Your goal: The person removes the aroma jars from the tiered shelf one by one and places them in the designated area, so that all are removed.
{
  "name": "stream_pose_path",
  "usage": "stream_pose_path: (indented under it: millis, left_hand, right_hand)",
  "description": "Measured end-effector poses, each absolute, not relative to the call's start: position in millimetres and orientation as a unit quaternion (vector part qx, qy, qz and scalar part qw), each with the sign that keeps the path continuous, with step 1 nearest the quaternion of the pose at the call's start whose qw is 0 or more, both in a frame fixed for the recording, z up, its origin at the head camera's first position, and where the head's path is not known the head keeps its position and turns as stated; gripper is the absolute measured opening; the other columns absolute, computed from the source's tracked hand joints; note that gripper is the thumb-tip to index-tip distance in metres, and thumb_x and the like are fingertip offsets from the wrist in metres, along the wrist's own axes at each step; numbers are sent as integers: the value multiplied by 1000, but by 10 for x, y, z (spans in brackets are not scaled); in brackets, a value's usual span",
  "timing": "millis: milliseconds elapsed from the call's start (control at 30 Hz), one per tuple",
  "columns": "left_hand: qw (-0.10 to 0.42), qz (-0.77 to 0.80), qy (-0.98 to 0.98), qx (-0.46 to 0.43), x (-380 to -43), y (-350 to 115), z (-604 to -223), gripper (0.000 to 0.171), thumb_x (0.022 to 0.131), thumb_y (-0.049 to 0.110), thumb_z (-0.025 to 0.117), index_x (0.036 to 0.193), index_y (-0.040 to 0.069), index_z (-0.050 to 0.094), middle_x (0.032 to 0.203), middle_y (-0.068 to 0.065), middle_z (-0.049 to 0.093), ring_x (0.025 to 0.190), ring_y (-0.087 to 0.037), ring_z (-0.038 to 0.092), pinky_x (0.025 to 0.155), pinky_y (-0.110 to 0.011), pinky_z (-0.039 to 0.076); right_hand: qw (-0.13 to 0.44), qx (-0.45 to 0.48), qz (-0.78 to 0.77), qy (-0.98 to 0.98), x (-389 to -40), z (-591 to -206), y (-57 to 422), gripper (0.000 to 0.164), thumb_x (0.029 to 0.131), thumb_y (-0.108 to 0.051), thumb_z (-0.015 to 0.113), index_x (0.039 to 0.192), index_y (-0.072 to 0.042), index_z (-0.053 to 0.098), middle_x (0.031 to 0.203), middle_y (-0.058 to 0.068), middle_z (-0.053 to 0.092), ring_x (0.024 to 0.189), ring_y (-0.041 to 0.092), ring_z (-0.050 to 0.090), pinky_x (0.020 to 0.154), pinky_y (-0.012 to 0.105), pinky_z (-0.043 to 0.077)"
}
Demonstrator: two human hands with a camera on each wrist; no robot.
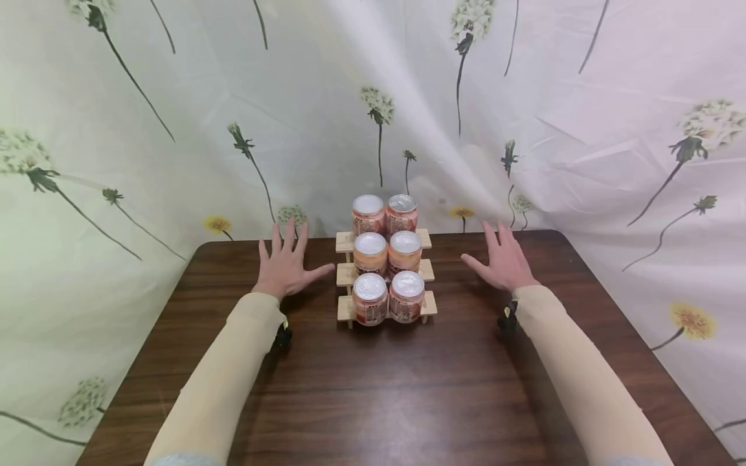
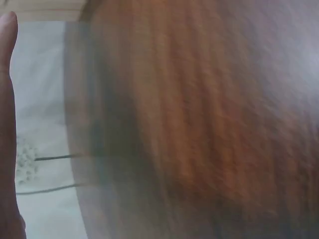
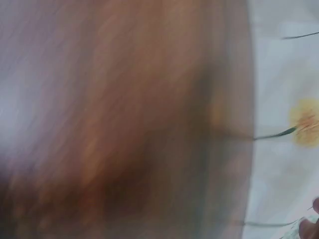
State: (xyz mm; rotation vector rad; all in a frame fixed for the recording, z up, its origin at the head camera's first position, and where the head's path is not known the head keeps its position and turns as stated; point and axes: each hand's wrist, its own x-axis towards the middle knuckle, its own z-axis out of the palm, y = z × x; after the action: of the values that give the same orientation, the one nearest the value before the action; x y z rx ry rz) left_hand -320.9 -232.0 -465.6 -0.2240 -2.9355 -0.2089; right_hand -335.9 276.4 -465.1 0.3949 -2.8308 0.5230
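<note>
A three-step light wooden rack (image 1: 345,274) stands near the back of the table, with two cans on each step. The front cans (image 1: 370,304) have reddish labels, the middle cans (image 1: 370,259) are more orange, and the back cans (image 1: 368,220) are pinkish; all have silvery lids. To the rack's left, my left hand (image 1: 285,265) is spread with its thumb toward the rack, holding nothing. My right hand (image 1: 502,262) is spread on the other side, farther from the rack, its thumb pointing inward. In the left wrist view one finger (image 2: 7,124) shows at the edge.
The dark brown wooden table (image 1: 396,395) has rounded back corners. Behind and beside it hangs a pale curtain (image 1: 326,77) printed with dandelions. A dark wrist device (image 1: 283,335) sits under the left wrist, another dark device (image 1: 508,317) at the right.
</note>
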Motion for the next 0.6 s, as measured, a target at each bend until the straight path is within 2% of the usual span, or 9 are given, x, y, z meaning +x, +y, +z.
stream_pose_path:
  millis: [100,233,367,600]
  left_hand:
    - [99,-134,-983,-73,-3205,-2316,-4575,116,87,93,39,171,20,5,176,-16,-1,158,-53,-2,117,-79,7]
    - [116,-224,-965,-76,-3199,-2253,-4422,108,93,86,40,171,18,11,175,-20,5,156,-56,5,118,-77,12]
    - [127,-289,-943,-102,-3178,-2107,-4268,101,96,80,42,170,15,17,174,-22,10,158,-50,11,121,-71,16]
    - [130,-359,-913,-140,-3125,-1875,-4121,93,100,73,43,169,15,21,174,-17,18,160,-38,17,125,-62,18]
  right_hand:
    - [111,153,253,-949,-3356,-4503,2637,96,99,-66,59,167,-10,23,167,26,26,154,46,26,119,65,28]
    - [106,182,318,-924,-3353,-4267,2378,86,102,-58,59,166,-9,28,165,22,35,152,41,32,121,61,28]
    - [106,206,351,-907,-3326,-4067,2111,81,103,-56,57,164,-9,32,164,18,39,152,36,35,120,59,31]
    - [91,232,378,-892,-3265,-3776,1746,79,104,-57,56,165,-13,31,166,11,38,153,30,35,122,54,31]
